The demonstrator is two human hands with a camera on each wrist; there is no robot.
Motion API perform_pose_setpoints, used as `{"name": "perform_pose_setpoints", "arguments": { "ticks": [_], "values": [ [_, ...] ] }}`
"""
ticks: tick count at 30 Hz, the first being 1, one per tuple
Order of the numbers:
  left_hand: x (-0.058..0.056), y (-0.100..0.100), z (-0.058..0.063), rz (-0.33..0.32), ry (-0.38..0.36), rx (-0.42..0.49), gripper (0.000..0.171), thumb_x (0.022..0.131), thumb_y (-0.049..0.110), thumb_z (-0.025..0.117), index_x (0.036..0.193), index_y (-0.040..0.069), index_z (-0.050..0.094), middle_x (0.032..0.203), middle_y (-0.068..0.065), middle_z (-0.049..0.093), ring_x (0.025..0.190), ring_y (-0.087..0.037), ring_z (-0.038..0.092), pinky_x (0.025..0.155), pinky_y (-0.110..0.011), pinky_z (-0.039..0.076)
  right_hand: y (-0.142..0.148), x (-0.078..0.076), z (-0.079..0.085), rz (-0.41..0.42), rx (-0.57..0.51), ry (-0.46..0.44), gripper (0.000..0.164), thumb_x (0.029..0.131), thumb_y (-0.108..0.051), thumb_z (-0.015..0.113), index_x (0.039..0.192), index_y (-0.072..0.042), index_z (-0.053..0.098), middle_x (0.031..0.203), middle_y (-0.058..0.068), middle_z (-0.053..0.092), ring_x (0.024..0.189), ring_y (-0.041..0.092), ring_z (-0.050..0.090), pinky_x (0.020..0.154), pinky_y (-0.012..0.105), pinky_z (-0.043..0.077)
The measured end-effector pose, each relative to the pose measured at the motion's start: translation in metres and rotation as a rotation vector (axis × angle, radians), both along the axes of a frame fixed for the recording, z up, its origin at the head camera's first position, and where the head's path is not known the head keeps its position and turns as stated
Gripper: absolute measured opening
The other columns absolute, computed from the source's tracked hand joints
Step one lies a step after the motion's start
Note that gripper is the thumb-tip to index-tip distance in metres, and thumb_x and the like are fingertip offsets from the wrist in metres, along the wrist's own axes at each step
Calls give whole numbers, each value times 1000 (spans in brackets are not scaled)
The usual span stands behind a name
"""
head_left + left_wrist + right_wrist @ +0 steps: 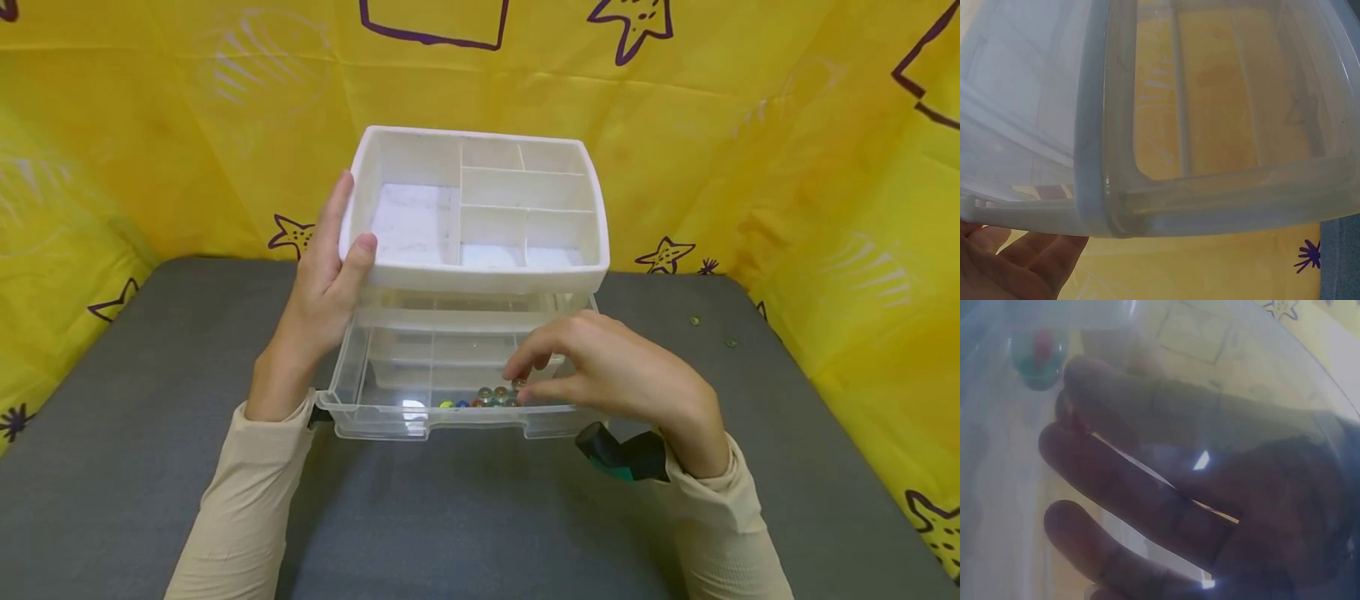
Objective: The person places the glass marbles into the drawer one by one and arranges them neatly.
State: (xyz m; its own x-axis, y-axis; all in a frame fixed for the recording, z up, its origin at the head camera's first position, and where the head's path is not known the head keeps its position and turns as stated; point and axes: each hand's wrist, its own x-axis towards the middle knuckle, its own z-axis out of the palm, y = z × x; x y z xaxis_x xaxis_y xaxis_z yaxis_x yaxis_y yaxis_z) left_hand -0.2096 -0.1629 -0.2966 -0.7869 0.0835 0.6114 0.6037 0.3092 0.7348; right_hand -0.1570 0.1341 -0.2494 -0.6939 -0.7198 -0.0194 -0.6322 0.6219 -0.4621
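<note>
My left hand [318, 287] grips the left side of a white tray with compartments [491, 279], thumb on its near rim. The tray is tilted up over the back of a clear plastic box [382, 410], and its compartments look bare. My right hand [622, 375] reaches into the box from the right and pinches a glass marble [519, 384] between thumb and fingers. More marbles [492, 397] lie along the box's front wall, some green, some blue or yellow. In the right wrist view, the fingers [1141, 500] show through the clear wall, near a green-and-red marble [1039, 356].
Two small greenish marbles [694, 320] lie apart on the grey table [465, 517] at the right. A yellow cloth with purple drawings [247, 150] hangs behind and along both sides. A black-and-green strap piece [622, 454] sits at the right wrist.
</note>
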Motion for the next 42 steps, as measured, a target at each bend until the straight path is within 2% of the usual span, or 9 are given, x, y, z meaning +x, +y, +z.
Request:
{"name": "perform_pose_setpoints", "arguments": {
  "ticks": [3,12,20,32,42],
  "values": [
    [-1,0,-1,-8,1,2,63,103,21,47,159,11,20,164,-2,24,141,-21,31,118,-44,24,-1,0,0,-4,17,-3,14,88,-26,76,100,-33,76,97,-24,72,88,-4,64,83,31,51],
    [0,-1,0,3,1,-8,63,103,20,47,159,11,20,164,-2,25,140,-20,33,117,-45,26,-4,-3,2,-8,54,-19,12,85,-32,77,97,-35,75,95,-24,71,81,-3,62,74,28,51],
    [0,-1,0,3,6,-10,64,103,20,47,159,10,20,164,-3,25,140,-20,32,118,-44,25,-4,-3,2,-10,56,-27,14,85,-33,77,98,-36,75,97,-24,71,83,-4,63,76,28,51],
    [0,0,0,2,18,-7,63,103,22,47,159,10,21,163,-4,26,138,-20,34,116,-45,26,1,-3,-1,13,-10,-9,16,89,-22,75,102,-30,76,97,-21,73,88,-4,65,83,29,52],
    [0,0,-1,7,7,-11,63,103,22,46,159,12,20,164,-2,25,138,-20,34,116,-45,26,8,-2,-4,70,-152,12,19,90,-19,73,109,-23,75,99,-16,74,89,-3,66,79,25,54]
  ]
}}
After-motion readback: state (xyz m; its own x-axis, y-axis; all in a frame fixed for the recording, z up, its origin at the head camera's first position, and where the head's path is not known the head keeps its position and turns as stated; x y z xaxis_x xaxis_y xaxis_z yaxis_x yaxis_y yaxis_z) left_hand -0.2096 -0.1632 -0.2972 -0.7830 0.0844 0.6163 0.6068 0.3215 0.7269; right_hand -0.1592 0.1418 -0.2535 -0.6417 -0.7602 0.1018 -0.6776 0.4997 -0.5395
